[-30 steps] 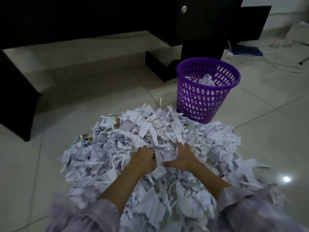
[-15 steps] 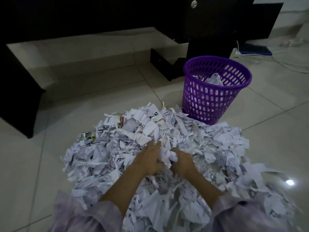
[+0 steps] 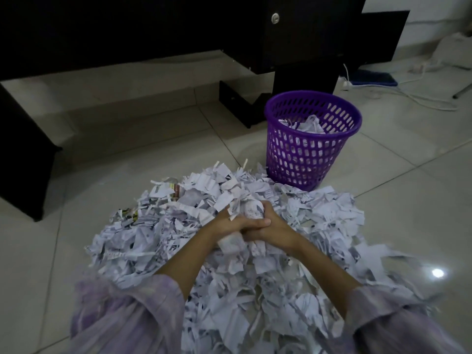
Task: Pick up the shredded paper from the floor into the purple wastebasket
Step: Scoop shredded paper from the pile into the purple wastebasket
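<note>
A big heap of shredded paper covers the tiled floor in front of me. Over its middle, my left hand and my right hand are pressed together, fingers overlapping, squeezing one wad of shredded paper between them. The purple wastebasket stands upright just beyond the heap, to the right. It holds some paper shreds below its rim. My hands are about one basket width short of it.
A black desk looms behind the basket, with a dark foot on the floor at its left. Another dark panel stands at far left. White cables lie on the tiles at back right.
My hands were apart and spread on the heap; they have drawn together and closed around a bunch of shreds, lifting it slightly. The view has shifted a little.
</note>
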Action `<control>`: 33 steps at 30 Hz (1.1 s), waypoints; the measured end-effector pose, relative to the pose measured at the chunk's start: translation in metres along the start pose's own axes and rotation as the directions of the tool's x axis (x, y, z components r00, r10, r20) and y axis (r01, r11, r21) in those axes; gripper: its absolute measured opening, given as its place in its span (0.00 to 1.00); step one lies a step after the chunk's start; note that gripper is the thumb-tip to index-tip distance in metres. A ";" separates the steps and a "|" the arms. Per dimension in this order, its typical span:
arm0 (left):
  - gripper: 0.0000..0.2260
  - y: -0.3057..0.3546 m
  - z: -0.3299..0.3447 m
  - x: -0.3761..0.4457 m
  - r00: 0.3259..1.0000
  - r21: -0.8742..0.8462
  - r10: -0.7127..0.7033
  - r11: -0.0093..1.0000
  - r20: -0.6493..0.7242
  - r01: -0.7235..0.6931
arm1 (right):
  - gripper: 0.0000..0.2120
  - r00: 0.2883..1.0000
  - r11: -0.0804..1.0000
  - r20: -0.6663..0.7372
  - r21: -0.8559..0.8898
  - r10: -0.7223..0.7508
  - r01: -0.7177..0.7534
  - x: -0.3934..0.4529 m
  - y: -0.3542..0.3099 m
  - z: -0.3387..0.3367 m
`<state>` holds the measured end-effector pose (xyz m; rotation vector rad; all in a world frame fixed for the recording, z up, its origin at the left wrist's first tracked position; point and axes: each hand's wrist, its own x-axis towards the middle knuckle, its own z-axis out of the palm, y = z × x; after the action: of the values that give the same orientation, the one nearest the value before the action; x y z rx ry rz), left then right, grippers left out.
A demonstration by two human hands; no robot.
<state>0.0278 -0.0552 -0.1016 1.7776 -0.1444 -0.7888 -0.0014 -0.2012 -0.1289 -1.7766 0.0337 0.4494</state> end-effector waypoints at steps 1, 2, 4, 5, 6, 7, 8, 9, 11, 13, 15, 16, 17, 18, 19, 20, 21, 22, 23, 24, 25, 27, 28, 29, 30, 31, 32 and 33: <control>0.22 0.000 0.001 -0.001 0.999 -0.053 0.046 0.998 -0.028 -0.047 | 0.40 1.000 1.000 -0.005 0.017 -0.003 0.003 0.000 0.001 -0.001; 0.23 0.000 0.003 -0.002 0.996 -0.119 0.077 0.989 -0.054 -0.083 | 0.42 1.000 1.000 -0.002 -0.002 -0.001 0.001 0.000 0.002 -0.002; 0.20 -0.003 0.006 0.001 0.991 -0.191 0.038 0.980 -0.130 -0.062 | 0.41 0.999 1.000 0.035 0.003 -0.021 0.021 -0.002 0.004 -0.003; 0.20 -0.007 0.005 0.004 0.985 -0.192 0.001 0.981 -0.174 -0.035 | 0.39 0.999 0.999 0.046 0.029 -0.020 0.019 -0.004 0.003 -0.004; 0.20 -0.010 0.004 0.008 0.975 -0.167 -0.023 0.986 -0.221 -0.015 | 0.36 0.998 0.998 0.062 0.055 -0.022 0.018 -0.006 0.001 -0.005; 0.19 -0.015 0.003 0.010 0.964 -0.117 -0.036 0.993 -0.262 0.005 | 0.35 0.998 0.997 0.060 0.071 -0.029 0.025 -0.008 0.000 -0.004; 0.19 -0.017 0.003 0.010 0.954 -0.065 -0.036 0.998 -0.297 0.017 | 0.35 0.998 0.999 0.045 0.044 -0.032 0.030 -0.009 0.002 -0.005; 0.20 -0.021 0.001 0.009 0.944 -0.033 -0.030 0.999 -0.330 0.021 | 0.35 0.999 0.999 0.025 0.021 -0.033 0.032 -0.010 0.004 -0.004; 0.18 -0.025 -0.002 0.003 0.915 0.021 0.006 1.000 -0.403 0.003 | 0.34 0.999 1.000 -0.042 -0.011 -0.015 0.015 -0.015 0.001 0.001; 0.15 -0.031 -0.010 -0.003 0.876 0.115 0.039 0.993 -0.480 0.018 | 0.34 0.995 0.998 -0.095 -0.060 0.030 -0.036 -0.019 0.004 0.008; 0.14 -0.040 -0.019 -0.010 0.843 0.134 0.068 0.991 -0.533 0.005 | 0.36 0.989 0.989 -0.115 -0.111 0.089 -0.101 -0.027 0.009 0.018; 0.14 -0.043 -0.023 -0.013 0.824 0.135 0.075 0.991 -0.562 0.002 | 0.40 0.987 0.980 -0.108 -0.146 0.117 -0.133 -0.030 0.014 0.025; 0.14 -0.048 -0.027 -0.018 0.808 0.142 0.082 0.990 -0.584 0.002 | 0.45 0.986 0.967 -0.087 -0.197 0.144 -0.159 -0.033 0.020 0.034; 0.13 -0.052 -0.029 -0.021 0.792 0.152 0.091 0.988 -0.603 0.002 | 0.50 0.984 0.955 -0.062 -0.240 0.164 -0.175 -0.036 0.025 0.042; 0.13 -0.057 -0.032 -0.025 0.777 0.155 0.101 0.988 -0.621 -0.005 | 0.53 0.987 0.945 -0.023 -0.284 0.161 -0.160 -0.039 0.028 0.051; 0.13 -0.060 -0.033 -0.029 0.768 0.148 0.108 0.989 -0.631 -0.017 | 0.52 0.990 0.939 0.019 -0.321 0.139 -0.126 -0.042 0.030 0.060; 0.13 -0.063 -0.033 -0.031 0.762 0.133 0.112 0.991 -0.638 -0.034 | 0.52 0.986 0.913 0.070 -0.392 0.150 -0.111 -0.044 0.032 0.069; 0.12 -0.066 -0.034 -0.034 0.753 0.117 0.112 0.992 -0.649 -0.047 | 0.56 0.977 0.880 0.109 -0.462 0.180 -0.111 -0.045 0.037 0.079; 0.12 -0.069 -0.034 -0.036 0.745 0.099 0.108 0.994 -0.659 -0.057 | 0.63 0.965 0.841 0.118 -0.522 0.234 -0.140 -0.044 0.043 0.087; 0.13 -0.072 -0.035 -0.038 0.736 0.081 0.098 0.995 -0.670 -0.059 | 0.69 0.952 0.797 0.095 -0.574 0.292 -0.187 -0.041 0.050 0.095; 0.14 -0.075 -0.035 -0.038 0.734 0.068 0.097 0.995 -0.672 -0.070 | 0.71 0.953 0.763 0.060 -0.615 0.297 -0.199 -0.040 0.056 0.101; 0.15 -0.077 -0.035 -0.040 0.741 0.080 0.115 0.993 -0.662 -0.082 | 0.61 0.973 0.698 -0.007 -0.695 0.232 -0.172 -0.036 0.069 0.111; 0.15 -0.078 -0.035 -0.042 0.744 0.100 0.126 0.992 -0.656 -0.079 | 0.48 0.980 0.675 -0.040 -0.719 0.196 -0.165 -0.036 0.070 0.114; 0.14 -0.079 -0.035 -0.043 0.745 0.120 0.139 0.990 -0.653 -0.080 | 0.35 0.990 0.671 -0.056 -0.731 0.126 -0.127 -0.033 0.075 0.116; 0.14 -0.080 -0.035 -0.044 0.746 0.133 0.149 0.988 -0.649 -0.081 | 0.26 0.993 0.685 -0.070 -0.719 0.093 -0.115 -0.034 0.074 0.117; 0.14 -0.080 -0.035 -0.045 0.745 0.141 0.160 0.986 -0.648 -0.088 | 0.18 0.996 0.721 -0.081 -0.687 0.040 -0.085 -0.032 0.075 0.116; 0.13 -0.081 -0.037 -0.046 0.744 0.147 0.168 0.985 -0.646 -0.094 | 0.10 0.994 0.763 -0.106 -0.642 0.010 -0.076 -0.032 0.071 0.112; 0.13 -0.080 -0.038 -0.047 0.744 0.151 0.175 0.983 -0.644 -0.101 | 0.03 0.989 0.804 -0.145 -0.590 -0.023 -0.068 -0.030 0.070 0.106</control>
<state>-0.0098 0.0264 -0.1469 2.0198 0.1562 -0.0081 -0.0771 -0.1263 -0.2039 -2.4361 0.0165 0.3661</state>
